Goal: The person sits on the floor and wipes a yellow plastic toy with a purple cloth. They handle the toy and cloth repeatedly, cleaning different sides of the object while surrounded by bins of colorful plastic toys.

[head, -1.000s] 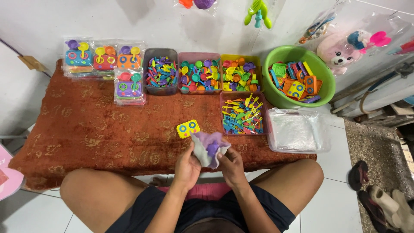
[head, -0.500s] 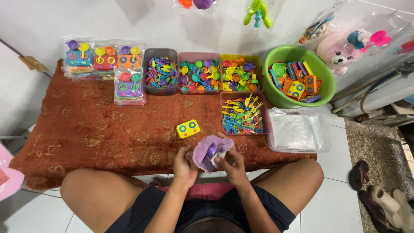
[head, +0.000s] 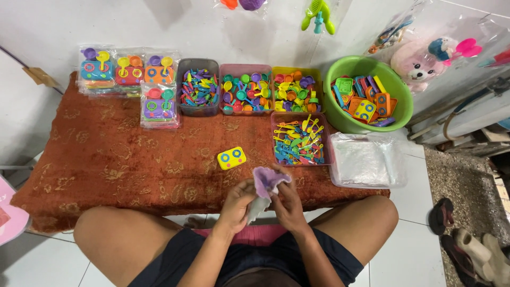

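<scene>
Head view: since second ago, our left hand (head: 237,204) and right hand (head: 287,204) drop lower, fingers closed on purple toy (head: 267,180) with clear bag (head: 256,208); yellow toy stove (head: 231,158) unmoved on cloth (head: 106,165).

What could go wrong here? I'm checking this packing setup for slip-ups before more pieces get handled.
1. Both hands, left hand and right hand, hold the purple piece and clear bag off the cloth's near edge, above the lap; a slip would likely drop it to the floor.
2. The yellow toy stove lies loose close to the hands; a forearm could knock it.
3. The clear bag stack overhangs the cloth's right edge and might slide off.
</scene>
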